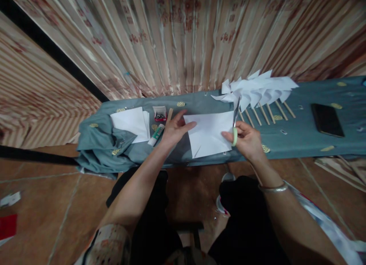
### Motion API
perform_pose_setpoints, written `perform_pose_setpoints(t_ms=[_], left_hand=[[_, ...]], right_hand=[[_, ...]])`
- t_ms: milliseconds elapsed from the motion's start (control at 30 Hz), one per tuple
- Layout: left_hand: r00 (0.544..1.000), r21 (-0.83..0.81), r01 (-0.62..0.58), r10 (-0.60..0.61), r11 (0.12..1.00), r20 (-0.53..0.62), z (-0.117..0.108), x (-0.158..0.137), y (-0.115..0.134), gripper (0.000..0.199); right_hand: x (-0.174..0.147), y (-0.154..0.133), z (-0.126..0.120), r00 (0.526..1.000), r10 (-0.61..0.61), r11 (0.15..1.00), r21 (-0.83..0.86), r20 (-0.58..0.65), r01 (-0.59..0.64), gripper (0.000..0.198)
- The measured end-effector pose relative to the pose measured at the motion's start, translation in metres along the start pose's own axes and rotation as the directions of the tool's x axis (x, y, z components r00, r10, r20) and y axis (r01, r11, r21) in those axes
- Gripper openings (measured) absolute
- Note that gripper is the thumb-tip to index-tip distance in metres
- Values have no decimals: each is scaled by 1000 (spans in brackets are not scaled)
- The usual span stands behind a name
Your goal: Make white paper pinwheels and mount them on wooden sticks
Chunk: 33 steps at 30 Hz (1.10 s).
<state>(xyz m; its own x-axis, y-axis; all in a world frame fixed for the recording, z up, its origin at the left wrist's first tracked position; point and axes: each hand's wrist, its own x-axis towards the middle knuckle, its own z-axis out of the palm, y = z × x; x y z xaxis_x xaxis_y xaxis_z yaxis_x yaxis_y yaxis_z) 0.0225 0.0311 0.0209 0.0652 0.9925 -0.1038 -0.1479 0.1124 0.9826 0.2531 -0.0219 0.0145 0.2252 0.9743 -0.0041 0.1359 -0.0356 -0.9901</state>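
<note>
Sheet point(211, 133): near the front edge of the tabletop point(303, 141), between both hands; slit or creased by its lower left corner.
Left hand point(175, 130): spread at the sheet's left edge, fingers released, with thumb across the paper; cannot tell how firmly.
Right hand point(249, 140): fingers clasped round the scissors point(235, 132), with thumb over the sheet's right edge.
Blades point(236, 110): aimed at the back edge, seen against the pinwheels point(260, 89); could snag paper if swung rightward.
Front edge: little margin; could lose the sheet if dragged forward.
Glue stick point(156, 135): beside the left wrist; could roll if bumped.
Phone point(328, 120): well right; roomiest stretch from there leftward, along the front edge.
</note>
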Motion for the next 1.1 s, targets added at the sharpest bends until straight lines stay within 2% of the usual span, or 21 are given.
perform_pose_setpoints(t_ms=[133,267,333,400,500,633,733,833,933,1100], left_hand=[[980,-254,116,-68,960,189,11,-11,-6,74],[954,-240,174,-104,955,281,29,-27,-19,95],[952,-230,167,-96,959,291,39,-32,-24,89],[970,-246,115,-56,963,236,48,-35,-27,71],[995,-249,77,-59,965,80,53,-34,-30,48],[993,-255,59,-84,965,-88,49,-29,-32,38],[991,-239,19,-51,971,-127,44,-24,-32,33],[994,-215,-15,-8,977,-109,39,-20,-29,33],[995,-184,-24,6,983,-95,33,-15,-25,34],[980,-88,-139,124,986,-152,19,-4,-15,31]], right_hand=[[9,0,6,984,-26,991,128,-174,48,50],[15,1,18,971,-52,989,124,-234,83,51],[15,2,25,972,-74,992,87,-222,96,49],[15,2,32,974,-92,993,52,-207,105,47],[14,2,39,981,-71,994,65,-182,84,48],[15,0,44,989,-14,981,191,-146,42,48],[14,-1,44,994,12,966,256,-111,18,47],[10,-1,44,999,20,964,267,-50,-6,48],[5,-2,43,999,21,970,243,27,-27,49],[-6,-2,40,985,31,989,138,172,-55,51]])
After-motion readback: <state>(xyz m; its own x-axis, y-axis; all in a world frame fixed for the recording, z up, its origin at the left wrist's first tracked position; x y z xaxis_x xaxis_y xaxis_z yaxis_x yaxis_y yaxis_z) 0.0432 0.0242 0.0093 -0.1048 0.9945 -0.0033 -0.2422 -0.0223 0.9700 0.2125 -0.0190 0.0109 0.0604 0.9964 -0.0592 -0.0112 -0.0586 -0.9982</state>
